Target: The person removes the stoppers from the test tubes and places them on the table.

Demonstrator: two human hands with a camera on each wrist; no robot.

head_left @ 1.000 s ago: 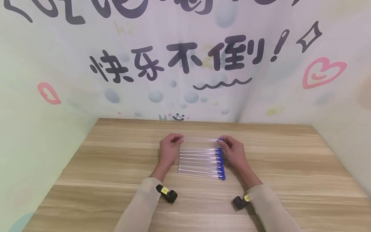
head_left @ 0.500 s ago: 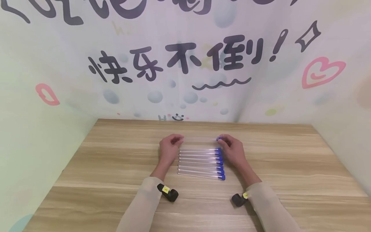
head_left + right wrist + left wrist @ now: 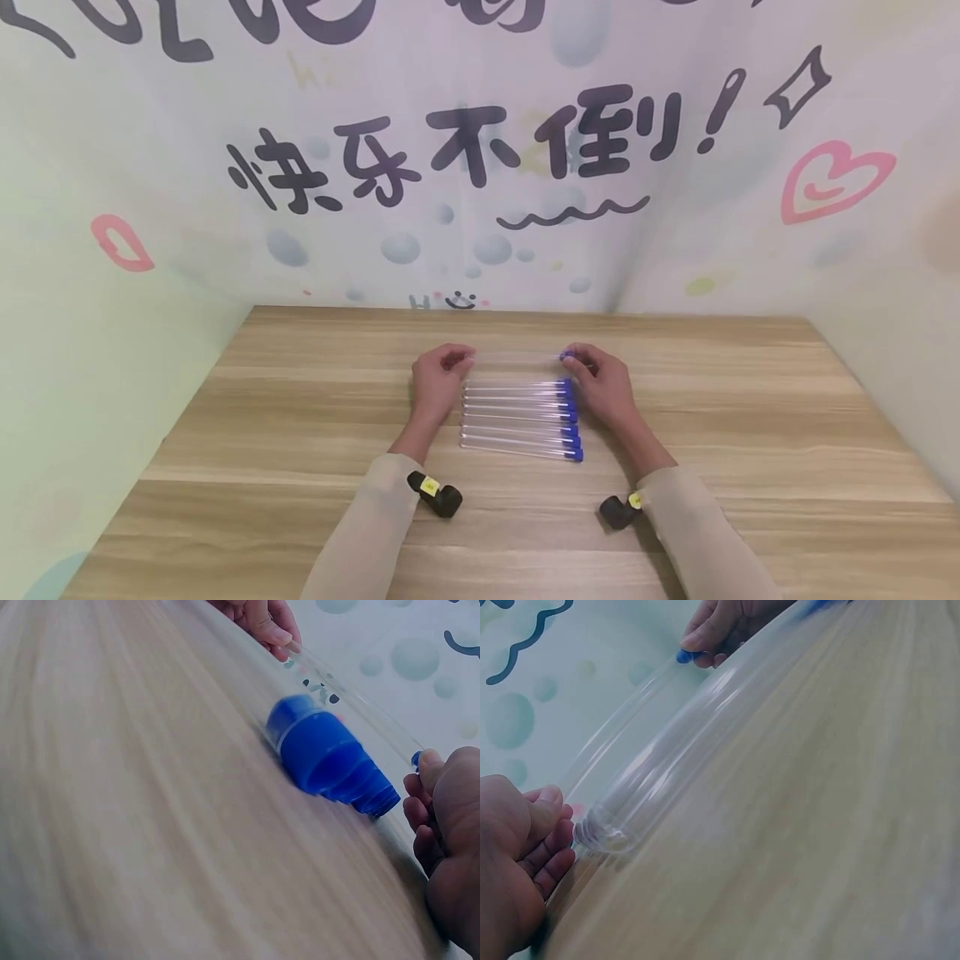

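Note:
A clear test tube (image 3: 517, 357) with a blue cap is stretched between my two hands, beyond a row of similar tubes. My left hand (image 3: 438, 382) pinches its rounded clear end between thumb and finger. At the other end, my right hand (image 3: 602, 385) pinches the blue cap (image 3: 684, 656). Both wrist views show this tube raised above the table. Nearer to me, several capped tubes (image 3: 517, 412) lie side by side on the wood, rounded ends to the left and blue caps (image 3: 322, 750) to the right.
The wood-grain table (image 3: 300, 400) runs back to a pale printed wall cloth (image 3: 390, 267) with dark lettering. Black wrist cameras (image 3: 446, 500) sit at both sleeve cuffs, near the table's surface.
The held tube and both hands stay almost in place, the tube a touch higher in view. The row of tubes has not been rearranged.

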